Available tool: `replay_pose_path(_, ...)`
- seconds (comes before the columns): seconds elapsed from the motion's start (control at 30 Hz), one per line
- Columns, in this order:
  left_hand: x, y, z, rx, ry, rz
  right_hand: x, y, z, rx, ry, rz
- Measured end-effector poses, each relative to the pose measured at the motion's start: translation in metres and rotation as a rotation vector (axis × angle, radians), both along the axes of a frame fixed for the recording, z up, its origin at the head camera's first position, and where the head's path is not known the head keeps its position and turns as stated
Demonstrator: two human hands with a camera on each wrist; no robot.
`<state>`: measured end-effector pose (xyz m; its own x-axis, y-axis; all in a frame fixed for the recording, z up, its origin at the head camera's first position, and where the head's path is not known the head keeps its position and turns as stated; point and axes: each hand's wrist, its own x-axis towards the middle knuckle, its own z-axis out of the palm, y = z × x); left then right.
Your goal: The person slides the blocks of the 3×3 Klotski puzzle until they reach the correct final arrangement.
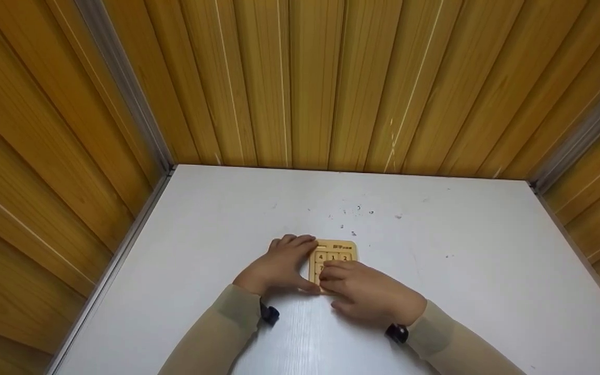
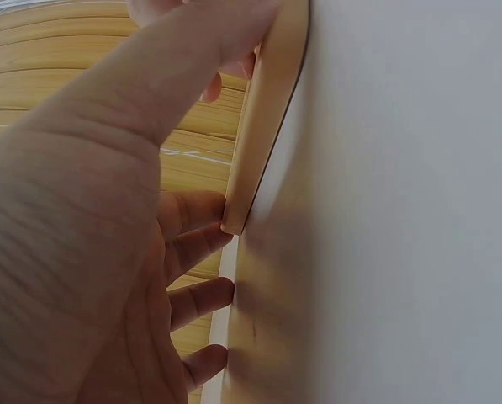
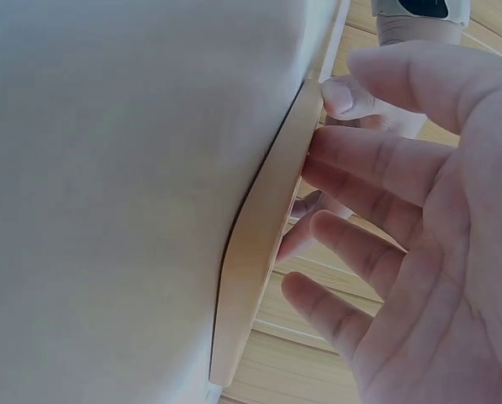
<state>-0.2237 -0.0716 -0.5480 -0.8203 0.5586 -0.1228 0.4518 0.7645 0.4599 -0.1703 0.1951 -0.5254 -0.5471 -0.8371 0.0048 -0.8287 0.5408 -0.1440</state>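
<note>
A wooden number slide puzzle (image 1: pixel 353 247) lies on the white table in the head view. Its top row of tiles (image 1: pixel 333 257) reads 4, 1, 2, and a 7 shows partly below. My left hand (image 1: pixel 282 264) holds the puzzle's left side, thumb at the near corner and index finger at the far one. Over the lower tiles is my right hand (image 1: pixel 370 291), its fingertips touching the face and hiding those numbers. The right wrist view shows the fingers (image 3: pixel 377 164) of that hand extended, with the thumb apart. In the left wrist view the puzzle's edge (image 2: pixel 272 109) stands out from the tabletop.
The white table (image 1: pixel 201 208) carries small dark marks (image 1: pixel 353 233) beyond the puzzle. Wood-patterned panels (image 1: pixel 310 83) rise at the back and both sides, with metal posts (image 1: pixel 128 83) at the corners. Each wrist wears a small black device (image 1: pixel 269 313).
</note>
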Motion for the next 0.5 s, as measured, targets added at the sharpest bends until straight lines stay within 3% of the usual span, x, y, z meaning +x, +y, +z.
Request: replay_pose_path(0.5, -0.0011, 0.0021, -0.0007, -0.018, -0.006, 0.006, 0.0021, 0.0096, 0.0006, -0.031, -0.057, -0.043)
